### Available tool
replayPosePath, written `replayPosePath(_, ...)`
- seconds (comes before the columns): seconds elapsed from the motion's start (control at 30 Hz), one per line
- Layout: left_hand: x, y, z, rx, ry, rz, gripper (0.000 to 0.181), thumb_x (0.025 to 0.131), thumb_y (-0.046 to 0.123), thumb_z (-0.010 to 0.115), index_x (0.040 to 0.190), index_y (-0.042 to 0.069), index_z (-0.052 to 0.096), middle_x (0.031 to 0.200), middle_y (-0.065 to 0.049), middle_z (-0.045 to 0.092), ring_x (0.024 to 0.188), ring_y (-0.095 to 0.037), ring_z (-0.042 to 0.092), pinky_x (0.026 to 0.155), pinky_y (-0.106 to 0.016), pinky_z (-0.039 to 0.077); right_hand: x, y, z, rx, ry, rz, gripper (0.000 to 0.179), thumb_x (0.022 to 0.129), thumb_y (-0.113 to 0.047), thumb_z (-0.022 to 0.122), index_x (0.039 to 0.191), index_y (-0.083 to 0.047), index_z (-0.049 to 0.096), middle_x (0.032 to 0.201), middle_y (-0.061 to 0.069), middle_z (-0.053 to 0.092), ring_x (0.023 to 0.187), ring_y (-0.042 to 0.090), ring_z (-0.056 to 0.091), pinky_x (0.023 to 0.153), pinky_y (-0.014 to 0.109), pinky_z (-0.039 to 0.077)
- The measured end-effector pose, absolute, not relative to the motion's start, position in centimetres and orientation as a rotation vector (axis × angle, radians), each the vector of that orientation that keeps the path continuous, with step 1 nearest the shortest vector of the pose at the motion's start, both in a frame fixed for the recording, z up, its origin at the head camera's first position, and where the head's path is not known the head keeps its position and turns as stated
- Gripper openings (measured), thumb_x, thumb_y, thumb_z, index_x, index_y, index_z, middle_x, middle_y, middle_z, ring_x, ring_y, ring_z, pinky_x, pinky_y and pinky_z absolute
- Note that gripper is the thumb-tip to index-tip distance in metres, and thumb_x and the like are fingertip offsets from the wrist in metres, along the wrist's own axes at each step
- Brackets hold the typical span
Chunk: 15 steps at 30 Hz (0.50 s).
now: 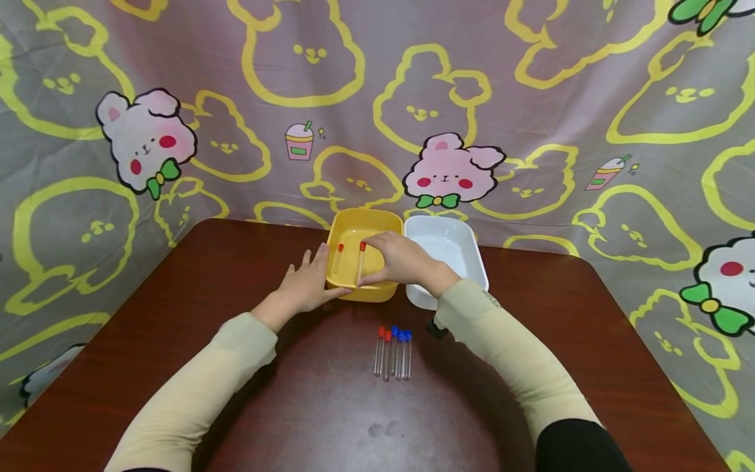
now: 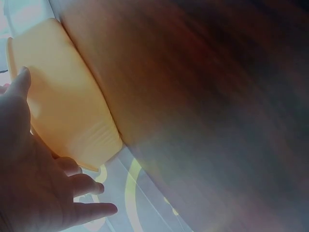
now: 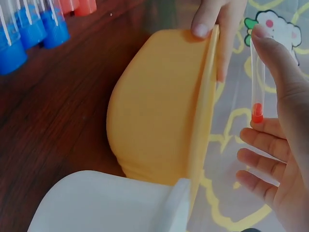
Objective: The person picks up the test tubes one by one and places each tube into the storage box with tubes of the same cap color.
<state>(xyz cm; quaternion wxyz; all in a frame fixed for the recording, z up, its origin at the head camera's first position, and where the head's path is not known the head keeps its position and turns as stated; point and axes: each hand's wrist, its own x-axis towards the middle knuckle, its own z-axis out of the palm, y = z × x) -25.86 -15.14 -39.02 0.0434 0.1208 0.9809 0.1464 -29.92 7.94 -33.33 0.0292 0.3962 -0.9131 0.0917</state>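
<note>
My right hand (image 1: 401, 259) pinches a red-capped test tube (image 1: 361, 262) end to end between thumb and fingers, over the yellow basin (image 1: 371, 295). In the right wrist view the thumb is at the clear end of the tube (image 3: 258, 82) and a finger at its red cap. Another red-capped tube (image 1: 337, 259) lies inside the yellow basin at its left. With fingers spread and fairly straight, my left hand (image 1: 303, 285) rests against the basin's left side, its thumb touching the front wall. The left wrist view shows that thumb on the yellow wall (image 2: 67, 96).
A white basin (image 1: 480, 262) stands right of the yellow one, close beside it. Nearer on the dark wooden table (image 1: 330, 406) lies a row of several capped test tubes (image 1: 393, 357), red caps left, blue caps right. A patterned curtain (image 1: 366, 131) hangs behind.
</note>
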Motion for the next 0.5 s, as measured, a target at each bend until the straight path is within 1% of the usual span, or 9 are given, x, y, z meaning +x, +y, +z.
replayPosePath(0.27, -25.7, -15.0, -38.7, 0.365, 2.988, 0.44, 0.116, 0.094, 0.066, 0.062, 0.162, -0.004, 0.001, 0.169, -0.022, 0.005, 0.152, -0.047, 0.011, 0.115, -0.07, 0.02, -31.2, 7.9, -34.2, 1.143, -2.904, 0.285, 0.094, 0.082, -0.062, 0.078, 0.148, 0.0, 0.053, 0.149, 0.018, 0.053, 0.14, 0.036, 0.046, 0.115, 0.047, 0.036)
replayPosePath(0.5, -25.8, -15.0, -38.7, 0.355, 2.977, 0.43, 0.116, 0.094, 0.067, 0.061, 0.163, -0.003, 0.0, 0.17, -0.02, 0.003, 0.153, -0.046, 0.009, 0.115, -0.069, 0.019, -32.3, 7.8, -34.7, 1.078, -2.953, 0.233, 0.095, 0.083, -0.063, 0.077, 0.149, 0.001, 0.052, 0.149, 0.019, 0.053, 0.139, 0.036, 0.046, 0.115, 0.047, 0.037)
